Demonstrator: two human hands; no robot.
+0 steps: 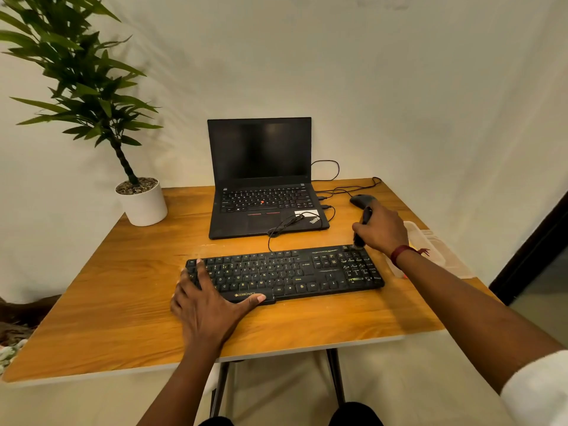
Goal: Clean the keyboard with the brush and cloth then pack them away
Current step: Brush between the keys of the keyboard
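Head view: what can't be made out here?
- Brush: head view, bristle tip blurred and partly covered by the right hand.
- Clear container: head view, contents masked by the right wrist and by glare.
- Keyboard: head view, left-end keys under the left hand.

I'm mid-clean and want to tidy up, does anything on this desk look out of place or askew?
The keyboard cable lies bunched across the palm rest of the laptop instead of on the table. The keyboard itself sits roughly parallel to the table's front edge. Nothing looks spilled or damaged.
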